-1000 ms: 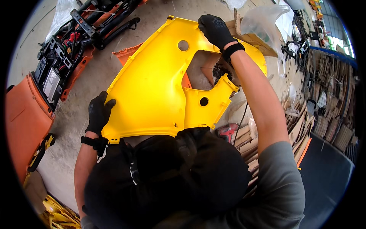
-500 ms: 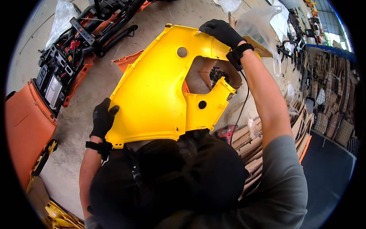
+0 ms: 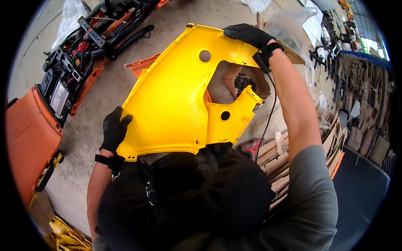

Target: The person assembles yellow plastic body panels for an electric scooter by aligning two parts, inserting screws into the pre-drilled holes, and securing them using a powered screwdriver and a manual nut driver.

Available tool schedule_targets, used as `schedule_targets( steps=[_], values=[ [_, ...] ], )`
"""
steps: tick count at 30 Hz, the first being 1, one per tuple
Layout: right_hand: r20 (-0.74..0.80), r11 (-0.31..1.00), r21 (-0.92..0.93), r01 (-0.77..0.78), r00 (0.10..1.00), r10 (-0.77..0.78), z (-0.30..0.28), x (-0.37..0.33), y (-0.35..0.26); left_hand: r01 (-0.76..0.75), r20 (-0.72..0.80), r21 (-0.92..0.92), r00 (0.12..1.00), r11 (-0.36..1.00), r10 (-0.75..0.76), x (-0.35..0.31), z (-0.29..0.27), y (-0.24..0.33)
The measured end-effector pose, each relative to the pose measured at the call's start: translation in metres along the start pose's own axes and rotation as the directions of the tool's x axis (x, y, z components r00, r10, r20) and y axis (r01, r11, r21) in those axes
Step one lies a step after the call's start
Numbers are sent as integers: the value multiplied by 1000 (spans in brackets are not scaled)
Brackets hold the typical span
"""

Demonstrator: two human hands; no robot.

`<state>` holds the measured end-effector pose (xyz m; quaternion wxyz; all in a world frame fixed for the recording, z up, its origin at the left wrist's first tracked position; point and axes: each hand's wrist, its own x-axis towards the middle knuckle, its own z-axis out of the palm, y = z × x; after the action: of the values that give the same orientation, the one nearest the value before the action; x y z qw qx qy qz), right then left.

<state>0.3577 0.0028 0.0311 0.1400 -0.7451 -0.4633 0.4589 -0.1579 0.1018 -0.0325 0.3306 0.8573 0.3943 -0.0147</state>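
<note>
A large yellow plastic body panel [image 3: 171, 104] lies across my lap, tilted, with a round hole near its top and a smaller one in its right arm. My left hand [image 3: 114, 129], in a black glove, grips its lower left edge, the thumb on the front face. My right hand [image 3: 251, 35], also gloved in black, is wrapped over the top right edge, its fingertips partly hidden. Through the panel's wide cut-out shows an open cardboard box [image 3: 261, 85] with small dark fasteners [image 3: 243, 82] in it. Part of an orange panel [image 3: 142, 66] shows behind the yellow one.
At the upper left stands a black frame with wiring [image 3: 90, 46], beside an orange body panel [image 3: 33, 138]. A red power tool [image 3: 251, 147] lies right of my knees, near stacked cardboard [image 3: 278, 163]. Clear plastic bags [image 3: 293, 27] lie at the upper right, yellow parts [image 3: 67, 234] at lower left.
The panel's upper end has shifted slightly right and up in the view, with my right hand lying flatter along the edge. My left hand keeps its place on the lower left edge.
</note>
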Motion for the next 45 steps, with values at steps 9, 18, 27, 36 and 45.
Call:
schedule_targets(
  steps=[9,18,27,36,45],
  values=[
    [-49,973,-149,175,982,-184,8,8,18,-25,3,-33,1000,999,25,2,-7,12],
    [-503,951,154,269,850,-160,-13,-56,29,-56,73,-47,996,997,59,9,-8,11],
    [-421,984,-106,-140,903,83,44,-198,137,-41,96,-118,994,992,52,10,-3,13],
    [-523,973,-213,-84,851,-41,93,-169,141,59,178,-102,983,993,-40,4,-11,21],
    [-581,969,-242,-52,808,-102,123,-70,164,76,172,-57,983,995,-66,6,-12,28]
  ],
)
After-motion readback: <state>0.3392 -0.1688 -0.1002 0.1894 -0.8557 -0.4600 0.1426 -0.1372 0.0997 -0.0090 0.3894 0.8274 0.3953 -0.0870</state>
